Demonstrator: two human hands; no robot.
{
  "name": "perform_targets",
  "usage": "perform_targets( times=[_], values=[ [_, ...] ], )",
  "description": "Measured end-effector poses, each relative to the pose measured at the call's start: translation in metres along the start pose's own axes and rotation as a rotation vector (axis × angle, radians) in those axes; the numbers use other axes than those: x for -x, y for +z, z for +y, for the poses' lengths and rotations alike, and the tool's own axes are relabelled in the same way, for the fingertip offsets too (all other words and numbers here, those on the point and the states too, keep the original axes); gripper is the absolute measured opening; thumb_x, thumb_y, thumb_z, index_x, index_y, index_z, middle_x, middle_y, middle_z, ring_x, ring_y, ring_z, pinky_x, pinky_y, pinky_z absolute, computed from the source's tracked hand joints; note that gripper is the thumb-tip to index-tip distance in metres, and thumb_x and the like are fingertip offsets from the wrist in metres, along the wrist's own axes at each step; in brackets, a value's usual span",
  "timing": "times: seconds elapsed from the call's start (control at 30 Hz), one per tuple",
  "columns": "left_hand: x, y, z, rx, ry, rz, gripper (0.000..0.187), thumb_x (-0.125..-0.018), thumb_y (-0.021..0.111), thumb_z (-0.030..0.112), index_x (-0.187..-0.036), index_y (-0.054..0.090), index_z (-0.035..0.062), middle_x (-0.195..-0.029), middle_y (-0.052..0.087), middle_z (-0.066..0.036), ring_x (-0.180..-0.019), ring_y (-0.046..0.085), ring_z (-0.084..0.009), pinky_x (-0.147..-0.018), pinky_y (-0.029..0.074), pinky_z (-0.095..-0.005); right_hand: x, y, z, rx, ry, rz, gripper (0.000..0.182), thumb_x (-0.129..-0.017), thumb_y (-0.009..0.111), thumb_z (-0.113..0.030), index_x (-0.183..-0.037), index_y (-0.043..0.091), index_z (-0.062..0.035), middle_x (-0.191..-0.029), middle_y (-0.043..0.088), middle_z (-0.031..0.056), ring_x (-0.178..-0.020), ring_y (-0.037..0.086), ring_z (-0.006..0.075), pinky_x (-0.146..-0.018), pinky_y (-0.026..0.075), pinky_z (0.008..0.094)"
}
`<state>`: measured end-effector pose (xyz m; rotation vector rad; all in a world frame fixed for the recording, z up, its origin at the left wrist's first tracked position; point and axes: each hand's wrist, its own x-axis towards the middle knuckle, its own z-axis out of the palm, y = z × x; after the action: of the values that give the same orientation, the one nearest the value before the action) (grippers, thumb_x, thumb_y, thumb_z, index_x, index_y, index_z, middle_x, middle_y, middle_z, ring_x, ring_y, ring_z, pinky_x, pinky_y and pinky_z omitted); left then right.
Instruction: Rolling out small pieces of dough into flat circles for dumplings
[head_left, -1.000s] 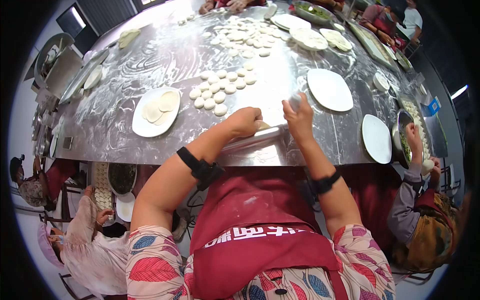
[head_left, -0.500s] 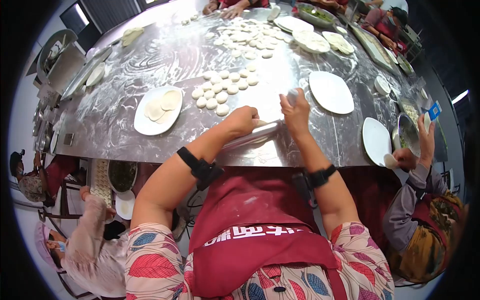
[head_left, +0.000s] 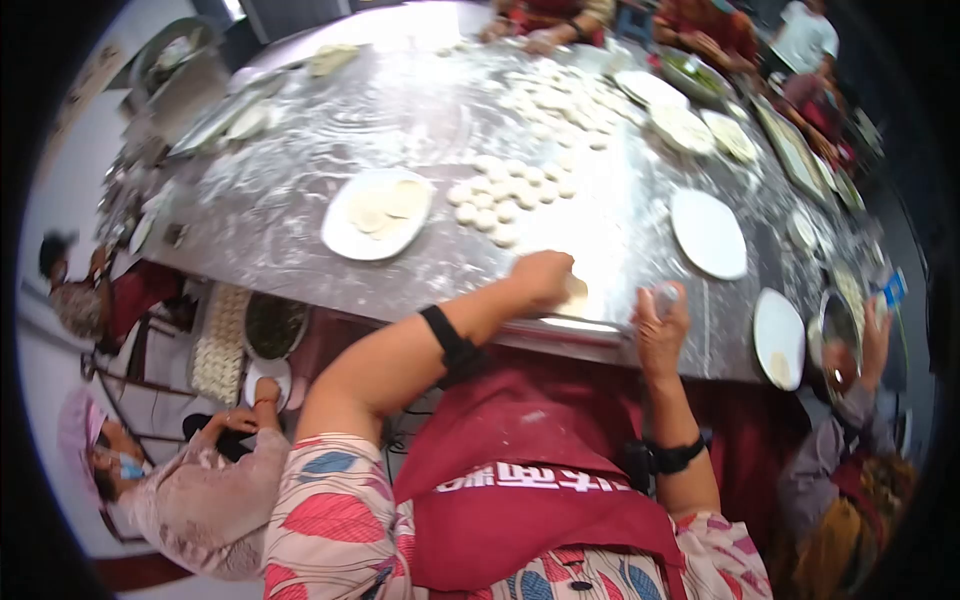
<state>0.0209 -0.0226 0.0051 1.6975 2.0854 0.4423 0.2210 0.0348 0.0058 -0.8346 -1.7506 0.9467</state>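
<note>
My left hand is closed on the edge of a flat dough round on the floury table, just right of its fingers. My right hand wraps round the end of a rolling pin, which lies along the table's near edge below the dough. Beyond my hands, small dough balls sit in a cluster. Left of them a white plate holds several flat dough rounds.
An empty white plate lies right of the dough balls, and another plate near the right edge. Loose dough pieces spread farther back. Co-workers stand or sit around the table. A bowl of greens is at lower left.
The view has shifted, so the table's items appear farther right. The rolling pin has come back toward the near edge, leaving the dough round in view. A right-hand co-worker's dough round is now on the plate.
</note>
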Motion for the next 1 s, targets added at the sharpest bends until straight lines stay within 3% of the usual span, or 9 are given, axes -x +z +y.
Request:
perform_targets(
  times=[0.17,0.3,0.47,0.5,0.53,0.57,0.7,0.77,1.0],
  values=[
    [0.022,-0.009,-0.027,0.418,0.009,0.159,0.036,-0.069,0.067,0.022,-0.095,0.06,-0.0015,-0.092,0.062,-0.024,-0.089,0.061,-0.037,-0.08,0.047,-0.0403,0.0,-0.002,0.004,-0.077,0.011,-0.035,0.011,-0.086,0.059,-0.004,-0.088,0.048,-0.0041,-0.062,0.05,0.0004,-0.053,0.049,0.0072,-0.048,0.041,0.0224],
    [0.052,-0.047,-0.076,0.529,-0.157,0.219,0.042,-0.073,0.067,0.019,-0.108,0.058,-0.0025,-0.095,0.063,-0.014,-0.087,0.06,-0.0207,-0.074,0.049,-0.0326,0.002,-0.001,0.006,-0.141,0.022,-0.031,0.012,-0.087,0.06,-0.004,-0.087,0.048,-0.0039,-0.065,0.05,0.0006,-0.053,0.049,0.0072,-0.049,0.041,0.0219],
    [0.077,-0.118,-0.174,0.632,-0.247,0.308,0.044,-0.077,0.066,0.016,-0.113,0.054,-0.0058,-0.099,0.062,-0.011,-0.084,0.06,-0.0164,-0.07,0.05,-0.0288,0.0,0.0,0.003,-0.081,-0.023,-0.046,0.013,-0.089,0.058,-0.006,-0.085,0.046,-0.0063,-0.062,0.049,0.0008,-0.052,0.049,0.0072,-0.048,0.042,0.0225],
    [0.079,-0.138,-0.175,0.341,-0.442,0.302,0.041,-0.078,0.067,0.018,-0.109,0.055,-0.0058,-0.098,0.063,-0.015,-0.087,0.062,-0.0206,-0.073,0.05,-0.0316,0.0,-0.001,0.004,-0.058,-0.03,-0.049,0.012,-0.089,0.058,-0.006,-0.085,0.046,-0.0061,-0.062,0.05,0.0009,-0.052,0.049,0.0073,-0.048,0.042,0.0226],
    [0.085,-0.138,-0.173,-0.074,-0.404,0.646,0.036,-0.078,0.067,0.018,-0.104,0.057,-0.0043,-0.098,0.063,-0.019,-0.09,0.061,-0.0256,-0.077,0.049,-0.034,-0.001,-0.002,0.004,-0.034,-0.038,-0.052,0.012,-0.089,0.058,-0.006,-0.085,0.046,-0.006,-0.062,0.05,0.001,-0.052,0.049,0.0073,-0.048,0.042,0.0226],
    [0.085,-0.134,-0.166,-0.267,-0.419,0.763,0.032,-0.077,0.067,0.016,-0.102,0.059,-0.0022,-0.097,0.063,-0.018,-0.092,0.06,-0.029,-0.08,0.047,-0.0352,-0.002,-0.002,0.004,-0.046,-0.033,-0.046,0.012,-0.089,0.058,-0.006,-0.085,0.046,-0.0058,-0.062,0.05,0.0011,-0.052,0.049,0.0074,-0.048,0.042,0.0226],
    [0.043,-0.096,-0.126,0.245,-0.06,0.319,0.025,-0.077,0.063,0.005,-0.102,0.06,0.0043,-0.091,0.061,-0.013,-0.084,0.06,-0.0235,-0.077,0.048,-0.0322,-0.001,-0.001,0.003,-0.032,-0.026,-0.044,0.012,-0.089,0.058,-0.006,-0.087,0.047,-0.0053,-0.062,0.051,0.0011,-0.052,0.05,0.0076,-0.048,0.042,0.0224],
    [0.023,-0.077,-0.1,0.006,0.146,0.166,0.032,-0.077,0.064,0.009,-0.108,0.058,0.0111,-0.098,0.057,-0.012,-0.088,0.059,-0.0279,-0.076,0.048,-0.0374,-0.002,-0.001,0.008,0.0,-0.046,-0.046,0.012,-0.089,0.059,-0.006,-0.088,0.047,-0.0054,-0.062,0.051,0.0011,-0.052,0.05,0.0076,-0.048,0.042,0.0223],
    [-0.009,-0.061,-0.072,-0.36,0.108,0.089,0.022,-0.076,0.063,0.013,-0.097,0.058,0.0069,-0.102,0.053,-0.015,-0.096,0.055,-0.031,-0.08,0.044,-0.0421,-0.001,-0.003,0.009,-0.037,-0.046,-0.032,0.013,-0.086,0.061,-0.005,-0.085,0.048,-0.0044,-0.063,0.052,0.0014,-0.053,0.052,0.0078,-0.048,0.042,0.0226]
  ],
)
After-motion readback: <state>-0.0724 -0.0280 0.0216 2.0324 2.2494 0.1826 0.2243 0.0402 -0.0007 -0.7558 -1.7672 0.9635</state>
